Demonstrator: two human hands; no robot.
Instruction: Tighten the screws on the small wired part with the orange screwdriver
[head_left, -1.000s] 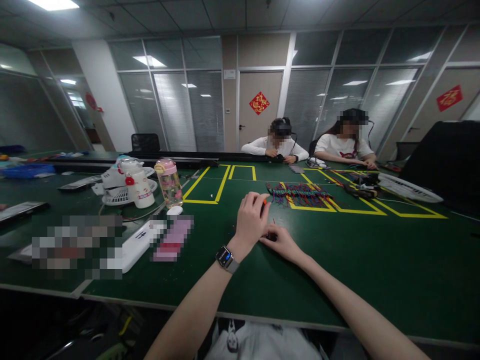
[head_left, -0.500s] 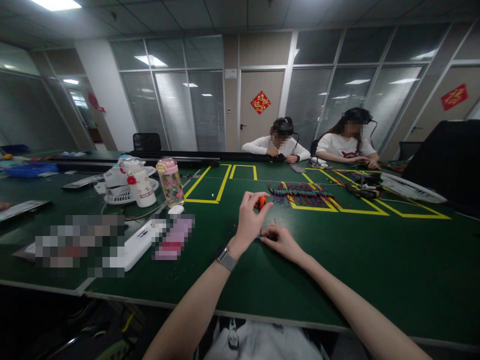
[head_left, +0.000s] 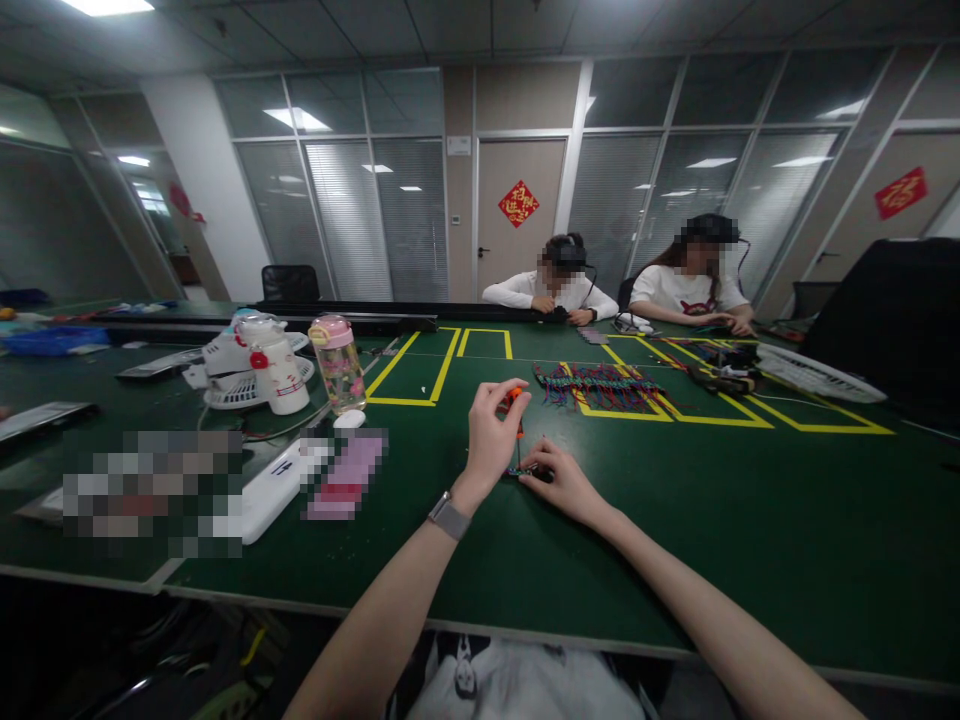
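My left hand [head_left: 493, 432], with a watch on its wrist, is closed around the orange and black handle of a screwdriver [head_left: 519, 430]. The thin shaft points straight down at a small greenish part [head_left: 516, 471] on the table. My right hand [head_left: 559, 477] pinches that part from the right, its fingers partly hiding it. What kind of part it is, I cannot make out. Beyond both hands lies a row of small green parts with red and blue wires [head_left: 604, 386].
On the green table [head_left: 720, 530] are yellow tape outlines [head_left: 401, 402]. To the left stand a pink-lidded bottle [head_left: 339, 365], a white flask [head_left: 281, 370] and a white power strip [head_left: 274, 490]. Across the table sit two people [head_left: 551, 290] at work; a white basket [head_left: 817, 375] is at right.
My left hand has shifted slightly, and the screwdriver's shaft now shows upright above the small part. My right hand stays at the part. The view has turned slightly.
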